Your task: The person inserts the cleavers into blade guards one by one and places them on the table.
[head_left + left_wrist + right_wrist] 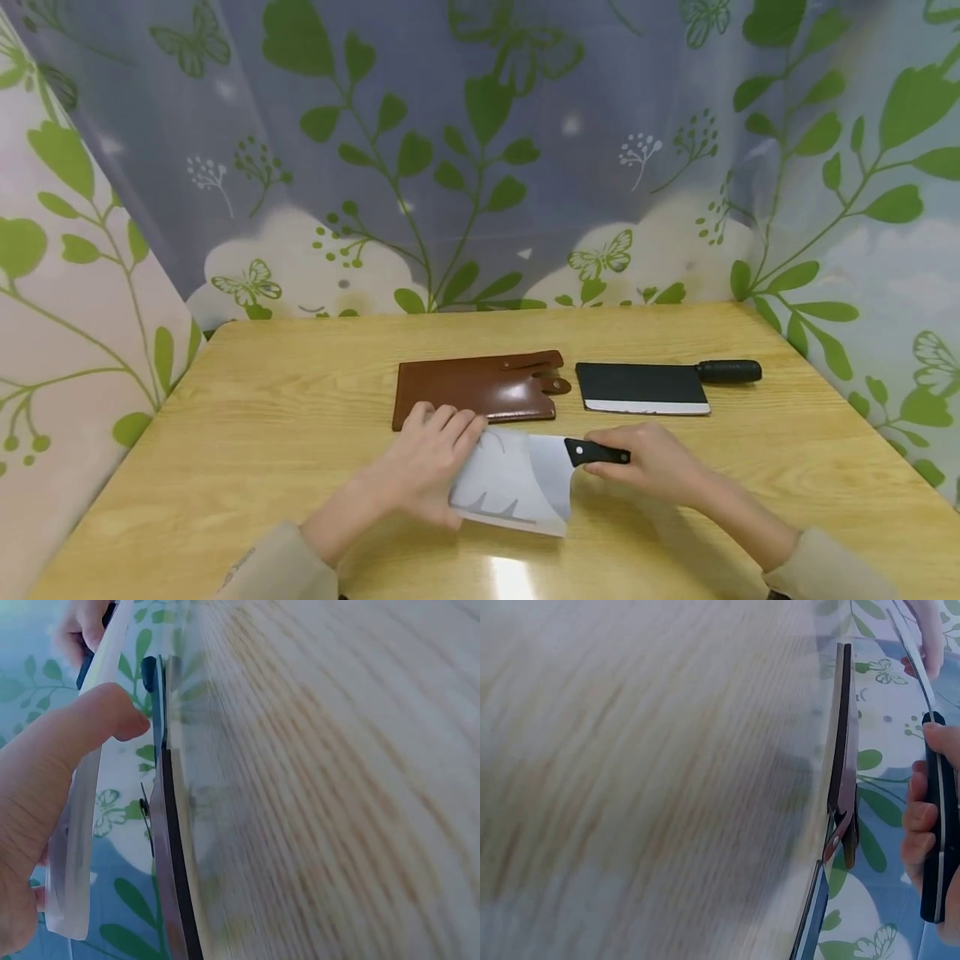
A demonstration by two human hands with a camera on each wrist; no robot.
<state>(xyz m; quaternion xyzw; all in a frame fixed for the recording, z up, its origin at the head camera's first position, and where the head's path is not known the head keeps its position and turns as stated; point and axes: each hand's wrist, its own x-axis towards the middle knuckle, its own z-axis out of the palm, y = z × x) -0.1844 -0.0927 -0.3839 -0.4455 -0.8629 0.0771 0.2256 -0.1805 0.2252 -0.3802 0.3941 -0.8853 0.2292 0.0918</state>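
Observation:
My right hand (652, 462) grips the black handle (600, 452) of a cleaver whose silver blade (551, 467) shows next to it. A whitish sleeve-like cover (498, 479) with grey marks surrounds the rest of the blade. With my left hand (431, 462) I hold the far end of that cover, thumb below and fingers over the top. In the left wrist view the cover (79, 847) stands off the table beside my thumb (97, 724). The right wrist view has my fingers (919, 825) curled round the handle (934, 847). The covered part of the blade is hidden.
Behind the hands a brown leather-like knife sheath (465, 387) with a snap strap lies on the wooden table (285, 400). To its right lies a second cleaver (641, 386), dark-bladed with a pale edge and black handle. Leaf-patterned curtains (420, 167) enclose the table's back and sides.

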